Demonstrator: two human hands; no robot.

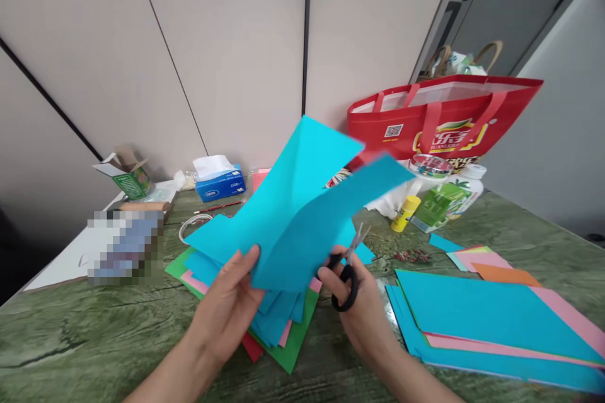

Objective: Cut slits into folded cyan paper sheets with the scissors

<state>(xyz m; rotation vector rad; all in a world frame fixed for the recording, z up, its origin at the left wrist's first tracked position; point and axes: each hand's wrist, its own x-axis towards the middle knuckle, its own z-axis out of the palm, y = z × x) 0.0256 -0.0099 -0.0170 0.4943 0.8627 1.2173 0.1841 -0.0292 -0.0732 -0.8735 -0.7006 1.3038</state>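
Note:
A creased sheet of blue paper (293, 201) is pinched at its lower left by my left hand (231, 302). Its right part splits into two flaps, the front one blurred. My right hand (362, 308) has its fingers in the black handles of a pair of scissors (347, 274), whose blades point up, partly apart, just right of the sheet. Whether my right fingers also touch the paper's lower edge, I cannot tell. Beneath my hands lies a pile of cut blue pieces (278, 324) on pink, red and green sheets (297, 343).
On the right lies a stack of coloured paper (496, 308), with smaller scraps (486, 258) behind it. A yellow glue stick (405, 213), a green box (437, 207) and a red bag (392, 132) stand at the back right. A blue tissue box (220, 185) and an opened carton (130, 179) are back left.

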